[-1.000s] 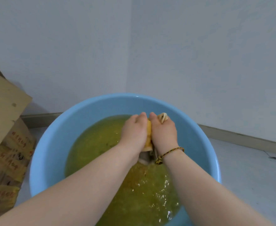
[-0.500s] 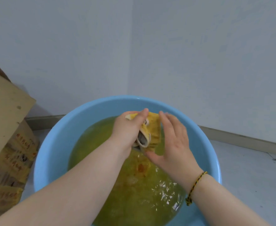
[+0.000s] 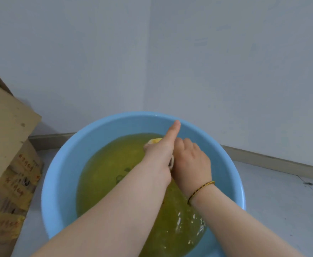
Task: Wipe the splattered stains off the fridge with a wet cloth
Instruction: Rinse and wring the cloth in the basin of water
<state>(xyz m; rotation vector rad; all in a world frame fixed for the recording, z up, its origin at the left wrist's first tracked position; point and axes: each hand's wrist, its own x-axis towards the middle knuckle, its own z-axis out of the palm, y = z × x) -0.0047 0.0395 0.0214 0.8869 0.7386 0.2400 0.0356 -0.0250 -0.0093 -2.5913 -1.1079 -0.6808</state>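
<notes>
Together, hands [image 3: 178, 160] around cloth [image 3: 154, 141].

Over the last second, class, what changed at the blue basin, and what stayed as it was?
Half a second ago the right hand had opened off the yellow wet cloth; now it has closed beside the left hand again, both gripping it. The left forefinger now points out straight. The round blue plastic basin, its greenish-yellow water and the brown cardboard box stayed put.
</notes>
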